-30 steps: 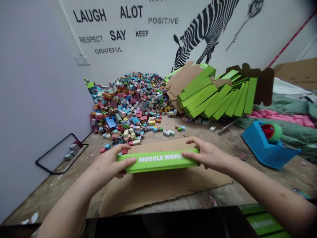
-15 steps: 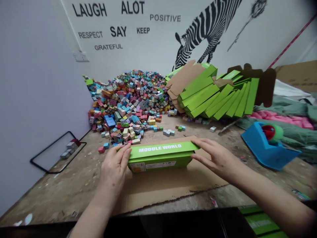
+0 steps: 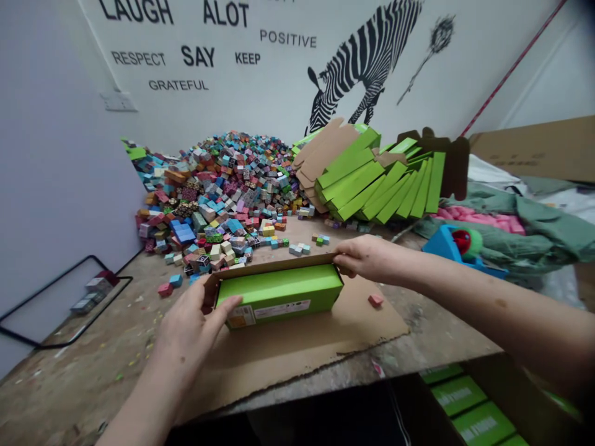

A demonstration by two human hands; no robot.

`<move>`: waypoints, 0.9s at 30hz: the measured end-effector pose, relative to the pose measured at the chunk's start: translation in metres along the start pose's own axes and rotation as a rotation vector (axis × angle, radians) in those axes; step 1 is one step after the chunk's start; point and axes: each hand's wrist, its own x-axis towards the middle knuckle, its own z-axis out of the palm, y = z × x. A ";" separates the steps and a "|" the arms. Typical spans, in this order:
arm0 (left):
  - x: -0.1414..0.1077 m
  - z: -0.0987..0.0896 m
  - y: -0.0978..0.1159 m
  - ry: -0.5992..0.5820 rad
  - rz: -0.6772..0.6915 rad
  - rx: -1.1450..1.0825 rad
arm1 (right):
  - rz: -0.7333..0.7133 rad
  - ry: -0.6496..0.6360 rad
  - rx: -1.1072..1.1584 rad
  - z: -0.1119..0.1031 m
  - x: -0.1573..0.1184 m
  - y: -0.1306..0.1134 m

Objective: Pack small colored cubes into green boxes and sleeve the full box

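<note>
A small green carton (image 3: 283,297) with white labels on its front sits on a brown cardboard sheet (image 3: 297,356). Its lid stands raised along the back edge, showing a plain brown inner side. At the carton's left end, my left hand (image 3: 188,325) grips it, thumb over the front top edge and fingers behind. My right hand (image 3: 365,257) pinches the raised lid at the back right corner. A single pinkish-red block (image 3: 375,300) lies on the cardboard, right of the carton. What the carton contains is hidden.
Behind is a large heap of small coloured blocks (image 3: 223,186), with stacked flat green cartons (image 3: 381,179) beside it. A blue tape dispenser (image 3: 441,248) stands right; a black wire frame (image 3: 69,297) lies left. More green boxes (image 3: 483,421) sit below the table edge.
The lid with white lettering has been lifted up and back, so its brown inside shows. My right hand moved to the lid's back corner. The view has shifted right.
</note>
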 end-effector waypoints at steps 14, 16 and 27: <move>-0.011 -0.008 0.019 -0.032 -0.073 0.313 | 0.138 -0.149 0.156 -0.009 0.017 -0.008; -0.012 -0.007 0.021 -0.030 -0.051 0.341 | 0.176 -0.141 0.238 -0.007 0.015 -0.009; -0.015 -0.003 0.021 -0.023 -0.113 0.217 | 0.167 0.077 0.203 0.026 -0.009 -0.009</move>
